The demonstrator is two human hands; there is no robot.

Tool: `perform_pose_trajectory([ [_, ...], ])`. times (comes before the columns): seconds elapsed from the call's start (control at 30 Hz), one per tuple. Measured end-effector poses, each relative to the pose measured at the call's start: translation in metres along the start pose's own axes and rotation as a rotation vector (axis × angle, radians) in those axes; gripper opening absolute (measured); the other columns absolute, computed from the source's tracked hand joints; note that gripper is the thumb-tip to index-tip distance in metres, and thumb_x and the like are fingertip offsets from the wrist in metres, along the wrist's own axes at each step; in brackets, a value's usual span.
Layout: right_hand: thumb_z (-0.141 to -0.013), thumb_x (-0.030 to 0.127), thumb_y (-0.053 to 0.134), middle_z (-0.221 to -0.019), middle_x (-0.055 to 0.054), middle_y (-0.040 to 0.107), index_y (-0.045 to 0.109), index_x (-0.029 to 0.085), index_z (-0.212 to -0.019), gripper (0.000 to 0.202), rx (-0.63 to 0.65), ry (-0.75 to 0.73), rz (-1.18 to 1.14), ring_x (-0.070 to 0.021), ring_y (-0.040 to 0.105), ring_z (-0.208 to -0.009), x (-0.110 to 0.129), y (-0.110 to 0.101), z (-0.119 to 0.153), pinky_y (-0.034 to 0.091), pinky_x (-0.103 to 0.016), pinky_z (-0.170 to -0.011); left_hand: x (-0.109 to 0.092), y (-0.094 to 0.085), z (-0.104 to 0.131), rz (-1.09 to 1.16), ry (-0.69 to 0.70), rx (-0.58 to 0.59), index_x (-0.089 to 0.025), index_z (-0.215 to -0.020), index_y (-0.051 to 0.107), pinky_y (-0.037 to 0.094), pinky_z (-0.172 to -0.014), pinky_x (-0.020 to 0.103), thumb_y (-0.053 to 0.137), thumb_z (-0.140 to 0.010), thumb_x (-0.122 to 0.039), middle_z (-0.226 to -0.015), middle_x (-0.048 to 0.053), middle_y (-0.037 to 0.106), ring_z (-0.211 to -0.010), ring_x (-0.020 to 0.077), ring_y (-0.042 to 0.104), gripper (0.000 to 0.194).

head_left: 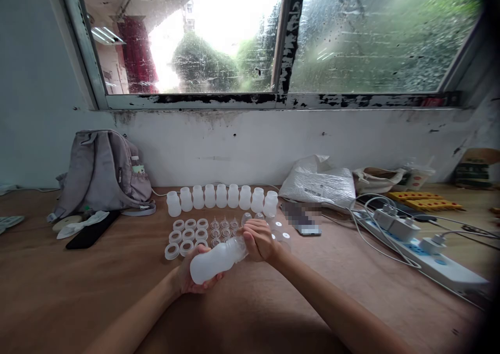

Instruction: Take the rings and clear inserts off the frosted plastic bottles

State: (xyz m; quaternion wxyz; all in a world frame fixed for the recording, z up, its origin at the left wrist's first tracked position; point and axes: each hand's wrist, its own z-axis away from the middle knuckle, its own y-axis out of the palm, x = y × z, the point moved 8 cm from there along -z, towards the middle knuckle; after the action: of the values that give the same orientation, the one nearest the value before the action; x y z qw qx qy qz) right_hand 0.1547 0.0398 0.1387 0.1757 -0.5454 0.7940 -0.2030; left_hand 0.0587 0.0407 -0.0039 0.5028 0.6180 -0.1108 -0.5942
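Frosted bottle [213, 265] slants over the table [128, 250], base toward eight o'clock, clear top [241, 247] toward two. The left hand [186, 280] wraps its body — the right hand [260, 239] clamps the clear top. It looks light, smooth, probably slightly springy — the rounded body would suit a gentle, unsqueezing grip best.

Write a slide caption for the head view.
Two hands hold a frosted bottle; behind it, more bottles stand in a row above rings.
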Motion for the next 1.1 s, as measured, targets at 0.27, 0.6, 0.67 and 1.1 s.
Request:
perform_pose_trajectory([
  [0.27, -0.086, 0.03, 0.022, -0.047, 0.001, 0.035, 0.039, 0.019, -0.052, 0.04, 0.191, 0.303, -0.046, -0.0101, 0.03, -0.044, -0.025, 0.016, -0.001, 0.025, -0.025, -0.048, -0.006, -0.015, 0.003, -0.1, 0.106, -0.158, -0.006, -0.082, 0.057, 0.016, -0.03, 0.018, 0.043, -0.065, -0.054, -0.059, 0.008, 0.057, -0.036, 0.0084, 0.044, 0.052],
  [0.6, -0.083, 0.041, 0.032, -0.047, 0.005, 0.021, 0.026, 0.018, -0.046, 0.044, 0.337, 0.784, -0.18, -0.0069, 0.021, -0.044, -0.061, 0.036, 0.009, 0.014, -0.023, -0.044, -0.027, -0.004, 0.011, -0.473, 0.355, -0.38, -0.007, -0.09, 0.059, 0.023, -0.036, 0.018, 0.035, -0.077, -0.044, -0.054, 0.005, 0.058, -0.039, 0.0082, 0.042, 0.047],
  [0.67, -0.084, 0.038, 0.03, -0.049, 0.005, 0.02, 0.024, 0.018, -0.048, 0.042, 0.253, 0.745, -0.217, -0.0067, 0.02, -0.045, -0.055, 0.029, 0.004, 0.015, -0.023, -0.044, -0.027, -0.002, 0.013, -0.453, 0.357, -0.379, -0.006, -0.089, 0.06, 0.022, -0.035, 0.019, 0.034, -0.077, -0.045, -0.054, 0.005, 0.058, -0.038, 0.0087, 0.043, 0.048],
  [1.1, -0.083, 0.038, 0.034, -0.048, 0.005, 0.021, 0.024, 0.018, -0.05, 0.04, 0.165, 0.679, -0.195, -0.0063, 0.021, -0.045, -0.052, 0.022, -0.002, 0.017, -0.022, -0.044, -0.027, -0.017, 0.008, -0.24, 0.246, -0.263, -0.009, -0.09, 0.056, 0.015, -0.029, 0.017, 0.034, -0.073, -0.054, -0.054, 0.006, 0.056, -0.035, 0.0088, 0.042, 0.053],
])
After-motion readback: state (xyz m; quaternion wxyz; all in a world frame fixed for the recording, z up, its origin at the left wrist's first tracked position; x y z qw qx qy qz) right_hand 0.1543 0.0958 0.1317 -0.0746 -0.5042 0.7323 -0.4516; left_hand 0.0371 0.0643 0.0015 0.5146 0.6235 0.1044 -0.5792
